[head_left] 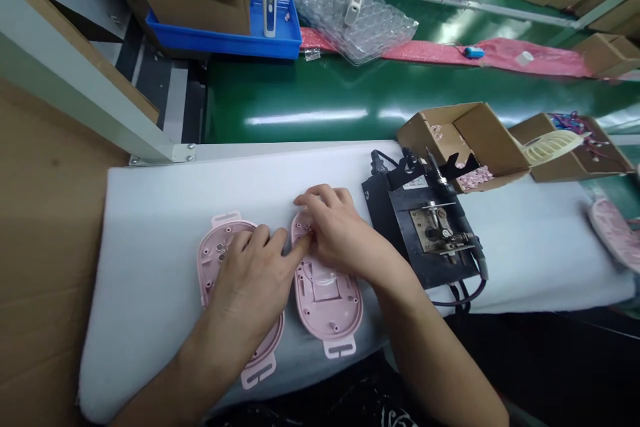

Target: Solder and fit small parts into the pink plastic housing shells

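Two pink oval plastic shell halves lie side by side on the white cloth, hollow side up, with slotted tabs at their ends. My left hand (255, 280) is above the left shell half (270, 340) and covers its middle. Its fingers are bent, and the thumb side reaches across to the right shell half (333, 313). My right hand (340, 230) grips the upper end of that right shell half, fingers curled over the far end. The digits of both hands meet inside its upper part. Anything small pinched there is hidden.
A black soldering iron stand (400, 227) with a cable sits right of my hands. Behind it are a cardboard box (480, 127) of small pink parts and a box (595, 167) with wires. A blue tray (225, 47) and bubble wrap (320, 0) lie across the green surface.
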### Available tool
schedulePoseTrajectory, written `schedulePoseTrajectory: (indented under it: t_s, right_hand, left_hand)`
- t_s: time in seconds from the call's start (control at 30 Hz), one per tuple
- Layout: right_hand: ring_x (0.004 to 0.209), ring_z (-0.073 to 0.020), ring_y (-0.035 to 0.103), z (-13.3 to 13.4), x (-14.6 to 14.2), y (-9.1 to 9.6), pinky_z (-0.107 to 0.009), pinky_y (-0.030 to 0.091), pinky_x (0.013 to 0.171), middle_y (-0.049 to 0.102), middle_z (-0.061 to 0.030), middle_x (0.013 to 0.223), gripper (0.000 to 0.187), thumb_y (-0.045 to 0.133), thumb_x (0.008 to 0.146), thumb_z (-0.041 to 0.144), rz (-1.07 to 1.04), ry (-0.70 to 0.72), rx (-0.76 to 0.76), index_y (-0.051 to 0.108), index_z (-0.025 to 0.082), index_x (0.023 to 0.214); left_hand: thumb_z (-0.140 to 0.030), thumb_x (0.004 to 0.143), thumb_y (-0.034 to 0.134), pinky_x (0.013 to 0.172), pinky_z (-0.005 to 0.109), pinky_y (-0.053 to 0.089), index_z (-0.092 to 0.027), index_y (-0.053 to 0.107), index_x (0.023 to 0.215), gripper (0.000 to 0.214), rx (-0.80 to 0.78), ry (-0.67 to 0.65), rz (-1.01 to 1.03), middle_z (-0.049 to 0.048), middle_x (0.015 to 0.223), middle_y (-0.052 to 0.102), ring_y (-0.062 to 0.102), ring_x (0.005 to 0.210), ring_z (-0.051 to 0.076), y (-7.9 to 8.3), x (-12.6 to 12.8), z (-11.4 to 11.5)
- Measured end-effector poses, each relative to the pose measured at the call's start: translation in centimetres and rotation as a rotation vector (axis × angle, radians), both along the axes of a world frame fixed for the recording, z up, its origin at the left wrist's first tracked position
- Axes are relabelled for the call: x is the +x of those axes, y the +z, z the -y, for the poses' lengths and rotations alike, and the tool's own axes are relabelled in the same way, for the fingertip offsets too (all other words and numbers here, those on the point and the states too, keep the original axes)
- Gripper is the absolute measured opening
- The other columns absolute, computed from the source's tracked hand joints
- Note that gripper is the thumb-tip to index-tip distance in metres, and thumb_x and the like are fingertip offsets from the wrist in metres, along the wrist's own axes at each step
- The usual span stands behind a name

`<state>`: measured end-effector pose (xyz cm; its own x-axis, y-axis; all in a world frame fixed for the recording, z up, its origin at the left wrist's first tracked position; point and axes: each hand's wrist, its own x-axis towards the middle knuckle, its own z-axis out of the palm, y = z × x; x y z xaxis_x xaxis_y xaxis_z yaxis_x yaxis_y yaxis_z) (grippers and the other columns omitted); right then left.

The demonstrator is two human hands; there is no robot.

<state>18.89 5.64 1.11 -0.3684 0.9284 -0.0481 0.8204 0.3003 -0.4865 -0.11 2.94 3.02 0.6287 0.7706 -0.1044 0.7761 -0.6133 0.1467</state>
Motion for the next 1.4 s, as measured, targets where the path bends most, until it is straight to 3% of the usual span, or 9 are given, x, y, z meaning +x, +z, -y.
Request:
schedulePoseTrajectory:
  t_s: [0.07, 0.17, 0.3, 0.7, 0.8, 1.0, 1.13, 1.23, 1.4]
  right_hand:
    - [0.129, -0.0401, 0.041, 0.8, 0.0, 1.2, -0.063, 0.044, 0.104, 0.045, -0.0162, 0.146, 0.057, 0.054, 0.085, 0.004, -0.033, -0.046, 0.086, 0.050, 0.020, 0.140]
    - [0.121, -0.0280, 0.053, 2.6, -0.3, 3.5, -0.049, 0.049, 0.103, 0.057, -0.0110, 0.130, 0.040, 0.051, 0.098, 0.013, -0.364, -0.082, 0.129, 0.053, 0.025, 0.136]
    - [0.103, -0.0188, 0.062, 4.4, -2.1, 5.6, -0.033, 0.054, 0.088, 0.067, -0.0049, 0.113, 0.028, 0.062, 0.100, 0.025, -0.628, 0.104, -0.128, 0.061, 0.027, 0.127]
    - [0.083, -0.0114, 0.063, 4.4, -8.1, 5.3, -0.025, 0.049, 0.073, 0.069, 0.0032, 0.092, 0.010, 0.065, 0.093, 0.014, -0.496, 0.248, -0.480, 0.066, 0.022, 0.099]
    - [0.083, -0.0113, 0.065, 3.9, -8.9, 5.4, -0.025, 0.050, 0.075, 0.071, 0.0022, 0.093, 0.013, 0.066, 0.092, 0.011, -0.472, 0.307, -0.341, 0.069, 0.021, 0.099]
    - [0.083, -0.0118, 0.065, 0.9, -9.4, 4.1, -0.024, 0.051, 0.075, 0.070, -0.0003, 0.091, 0.009, 0.064, 0.093, 0.012, -0.379, 0.299, -0.010, 0.070, 0.018, 0.095]
    - [0.084, -0.0129, 0.065, -0.1, -10.1, 2.0, -0.025, 0.052, 0.077, 0.070, -0.0028, 0.097, 0.020, 0.061, 0.092, 0.011, -0.172, 0.399, 0.061, 0.069, 0.016, 0.109]
    - [0.083, -0.0169, 0.063, 0.0, -10.7, 0.9, -0.029, 0.052, 0.076, 0.066, -0.0047, 0.090, 0.011, 0.058, 0.092, 0.013, 0.003, 0.478, 0.118, 0.069, 0.014, 0.096]
    - [0.083, -0.0203, 0.060, 0.2, -10.8, 1.3, -0.033, 0.052, 0.074, 0.064, -0.0078, 0.092, 0.011, 0.057, 0.093, 0.011, 0.129, 0.513, 0.210, 0.067, 0.014, 0.091]
  left_hand:
    - [-0.002, 0.096, 0.039, 0.077, 0.044, 0.048, -0.025, 0.055, 0.136, 0.048, -0.057, 0.035, 0.247, 0.0042, 0.097, 0.065, 0.059, 0.089, 0.026, 0.3, -0.9, 0.2]
    - [-0.015, 0.099, 0.058, 0.083, 0.034, 0.053, -0.027, 0.050, 0.134, 0.038, -0.113, 0.243, 0.725, 0.0009, 0.110, 0.066, 0.061, 0.092, 0.017, 0.7, -2.7, 1.0]
    - [-0.016, 0.091, 0.072, 0.082, 0.026, 0.056, -0.023, 0.056, 0.114, 0.029, 0.052, 0.300, 1.003, 0.0011, 0.106, 0.061, 0.062, 0.092, 0.013, 0.8, -4.6, 2.8]
    - [0.005, 0.087, 0.059, 0.073, 0.022, 0.059, -0.020, 0.054, 0.107, 0.032, 0.231, 0.114, 0.786, 0.0029, 0.110, 0.050, 0.059, 0.092, 0.011, -2.1, -8.8, 7.1]
    - [0.005, 0.088, 0.059, 0.085, 0.024, 0.061, -0.021, 0.051, 0.116, 0.039, 0.264, 0.115, 0.837, 0.0055, 0.121, 0.049, 0.061, 0.105, 0.012, -2.5, -9.4, 7.2]
    - [-0.014, 0.095, 0.063, 0.096, 0.032, 0.059, -0.020, 0.054, 0.124, 0.031, 0.252, 0.453, 0.807, 0.0077, 0.126, 0.057, 0.063, 0.111, 0.017, -3.3, -10.3, 5.9]
    - [-0.018, 0.097, 0.061, 0.100, 0.046, 0.055, -0.020, 0.055, 0.130, 0.033, 0.264, 0.448, 0.690, 0.0081, 0.123, 0.064, 0.061, 0.115, 0.025, -4.2, -10.5, 5.0]
    - [-0.019, 0.097, 0.060, 0.099, 0.049, 0.055, -0.020, 0.055, 0.132, 0.035, 0.252, 0.429, 0.641, 0.0092, 0.127, 0.063, 0.059, 0.116, 0.028, -4.5, -10.4, 4.7]
    - [-0.018, 0.097, 0.059, 0.098, 0.049, 0.055, -0.017, 0.057, 0.129, 0.032, 0.234, 0.424, 0.604, 0.0094, 0.124, 0.065, 0.060, 0.113, 0.027, -4.6, -10.3, 4.6]
